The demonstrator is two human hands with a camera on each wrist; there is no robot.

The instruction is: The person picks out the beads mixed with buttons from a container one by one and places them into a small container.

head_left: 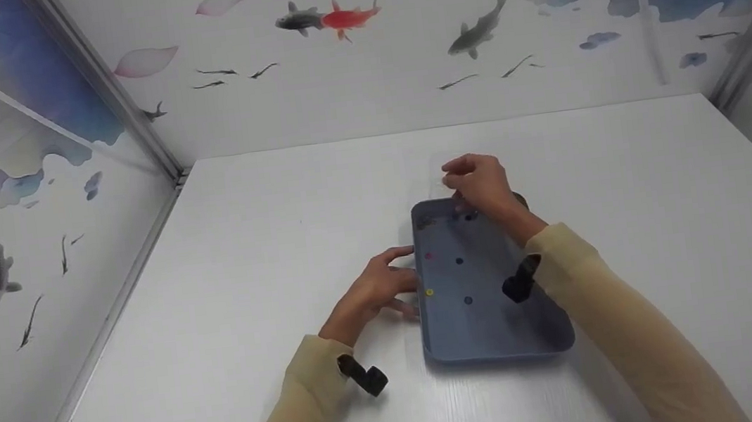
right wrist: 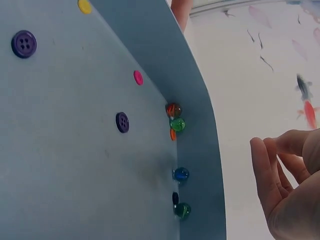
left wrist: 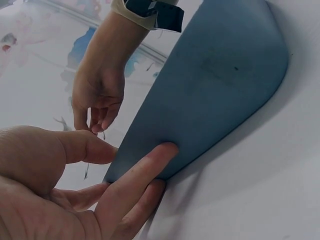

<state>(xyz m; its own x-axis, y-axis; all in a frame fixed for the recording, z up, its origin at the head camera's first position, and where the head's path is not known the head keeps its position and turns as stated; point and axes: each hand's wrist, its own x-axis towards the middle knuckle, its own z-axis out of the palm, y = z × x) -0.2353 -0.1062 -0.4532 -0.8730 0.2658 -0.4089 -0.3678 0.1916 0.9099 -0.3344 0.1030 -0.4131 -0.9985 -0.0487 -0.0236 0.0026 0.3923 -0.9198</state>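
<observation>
A blue-grey tray point(head_left: 497, 339) lies lengthwise on the white table. Fingers of my left hand point(head_left: 379, 286) touch its left wall from outside; in the left wrist view the thumb meets the rim. Beyond the tray's far end hovers my right hand point(head_left: 479, 181), thumb and fingertips together; whether they pinch something small cannot be seen. Inside the tray lie purple buttons point(right wrist: 24, 44), a yellow button point(right wrist: 84, 6), a pink button point(right wrist: 138, 77) and an orange button point(right wrist: 173, 134). Against the far wall rest an orange-red marble point(right wrist: 174, 109), a blue marble point(right wrist: 181, 174) and green marbles point(right wrist: 183, 210).
Something faint and see-through point(head_left: 438, 188) lies on the table just behind the tray, partly under the right hand. White panels point(head_left: 348, 94) printed with fish enclose the table point(head_left: 266, 238) at the back and sides.
</observation>
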